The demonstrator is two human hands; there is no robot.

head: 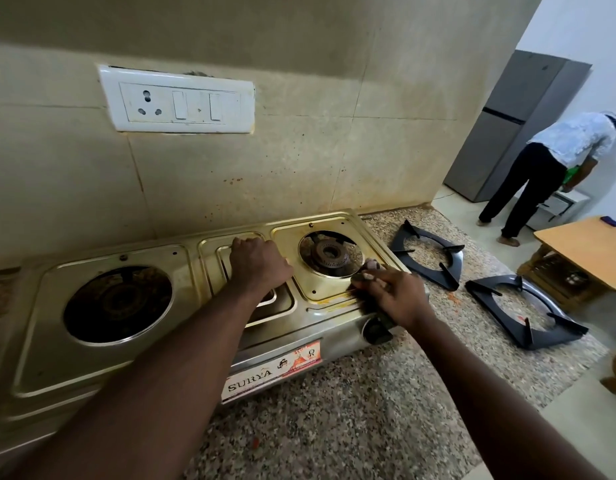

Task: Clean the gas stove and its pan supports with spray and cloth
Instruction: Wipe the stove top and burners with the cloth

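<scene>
The left hand (260, 263) is bracing flat on the gas stove (102, 368) while the right hand (391, 294) is pinching what looks like a small cloth (367, 274), scrubbing beside the burner (329, 254); next, the lifted-off pan supports (428, 252).

Speckled granite countertop (351, 420) against a tiled wall, carrying a two-burner gas stove (109, 358) at left and two black pan supports (427, 253) (528, 311) lying flat at right, beside each other, apart from the stove.

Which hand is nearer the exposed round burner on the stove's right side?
Right. The right hand presses a small cloth at the exposed round burner's front-right rim; the left hand rests further off, on the steel stove's centre panel.
</scene>
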